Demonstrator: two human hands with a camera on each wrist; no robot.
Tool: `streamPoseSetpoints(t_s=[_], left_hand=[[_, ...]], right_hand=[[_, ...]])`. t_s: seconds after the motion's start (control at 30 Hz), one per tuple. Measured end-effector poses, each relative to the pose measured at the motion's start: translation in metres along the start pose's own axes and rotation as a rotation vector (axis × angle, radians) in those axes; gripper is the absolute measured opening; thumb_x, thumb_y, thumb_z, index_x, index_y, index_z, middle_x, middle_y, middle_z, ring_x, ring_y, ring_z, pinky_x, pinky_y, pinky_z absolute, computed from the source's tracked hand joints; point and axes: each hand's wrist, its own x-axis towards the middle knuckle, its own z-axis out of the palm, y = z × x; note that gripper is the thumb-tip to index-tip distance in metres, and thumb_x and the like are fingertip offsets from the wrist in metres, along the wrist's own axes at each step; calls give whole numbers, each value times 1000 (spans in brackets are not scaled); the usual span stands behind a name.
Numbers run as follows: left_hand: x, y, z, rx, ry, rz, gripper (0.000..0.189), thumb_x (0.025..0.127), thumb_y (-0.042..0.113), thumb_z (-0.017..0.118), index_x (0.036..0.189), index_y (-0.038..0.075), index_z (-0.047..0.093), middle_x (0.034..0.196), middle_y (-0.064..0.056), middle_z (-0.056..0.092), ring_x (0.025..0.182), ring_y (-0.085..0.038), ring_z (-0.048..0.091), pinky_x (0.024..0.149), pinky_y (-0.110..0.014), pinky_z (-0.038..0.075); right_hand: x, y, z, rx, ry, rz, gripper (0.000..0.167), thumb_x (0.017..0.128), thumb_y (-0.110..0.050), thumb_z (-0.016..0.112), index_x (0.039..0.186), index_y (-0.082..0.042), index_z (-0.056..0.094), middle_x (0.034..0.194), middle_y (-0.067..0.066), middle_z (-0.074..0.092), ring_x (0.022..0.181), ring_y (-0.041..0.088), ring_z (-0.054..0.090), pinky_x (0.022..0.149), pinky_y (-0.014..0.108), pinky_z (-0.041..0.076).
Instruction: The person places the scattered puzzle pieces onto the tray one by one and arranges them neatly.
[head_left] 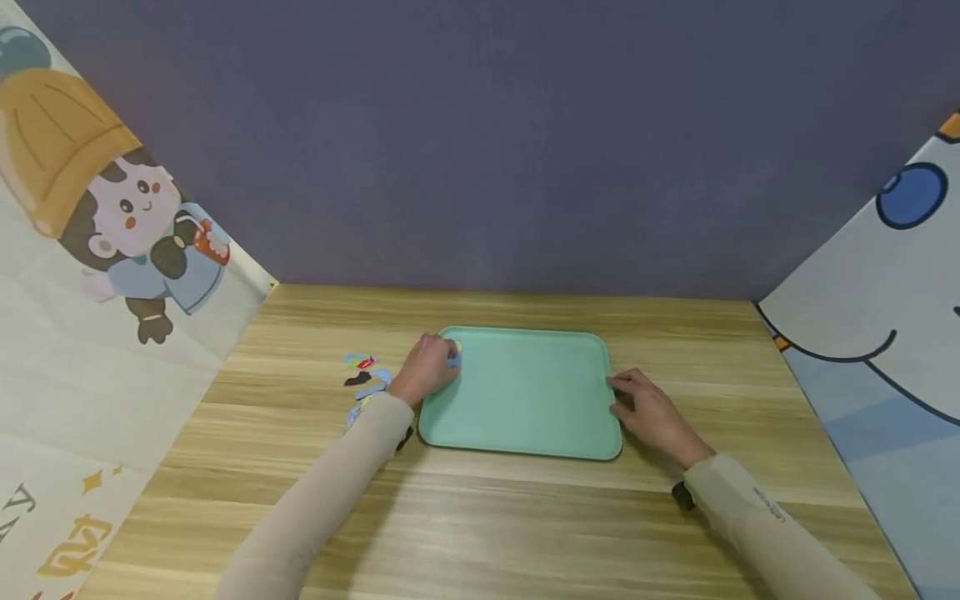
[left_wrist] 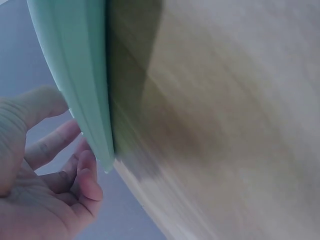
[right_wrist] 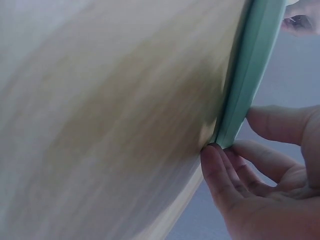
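A mint-green tray lies on the wooden table. Over its upper left corner, my left hand pinches a small flat blue-and-yellow piece, partly covered by the fingers. That piece is hidden in the left wrist view, where the left hand's curled fingers show beside the tray's rim. At the tray's right edge, my right hand holds the rim. The right wrist view shows the right thumb against the rim and curled fingertips at its lower outer side.
Several small flat cutout pieces, blue, black, green and red, lie left of the tray, among them a black one and a red one. A dark blue wall rises behind the table; printed cartoon panels flank both sides.
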Motion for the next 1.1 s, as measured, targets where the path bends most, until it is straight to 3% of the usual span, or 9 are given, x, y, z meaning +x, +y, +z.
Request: streamPoseSetpoints(t_s=[0.17,0.4,0.57,0.83,1.1], left_hand=[[-1,2,-3,7,18,3,25,80,11,73,103,1,70,97,-11,67,94,-29,57,83,-37,48],[-3,2,-13,-20,16,-30,30,81,14,74,108,2,68,103,-13,64,99,-30,54,86,-38,46],[-7,-4,-23,-70,4,-4,34,83,18,73,112,2,66,111,-14,61,102,-30,55,87,-38,47],[-26,-29,-40,-302,-65,44,41,84,18,73,120,3,62,117,-13,58,103,-33,55,82,-41,49],[-47,-55,-53,-336,-89,43,41,85,17,72,122,4,60,119,-8,57,106,-32,53,84,-46,47]], right_hand=[[1,2,-2,-4,-1,-5,43,87,-2,64,126,11,52,120,19,51,105,34,53,88,49,45],[6,3,-6,-6,-8,-10,43,87,-2,64,125,12,52,120,19,51,106,35,53,88,50,44],[9,5,-9,-7,-14,-13,43,87,-2,65,125,11,52,120,19,51,107,36,52,89,50,44],[1,3,-3,2,4,-11,43,87,-2,65,126,11,52,120,19,51,106,34,53,88,50,45],[-9,-6,2,0,2,0,43,87,-3,65,126,11,53,120,19,51,104,34,53,86,49,45]])
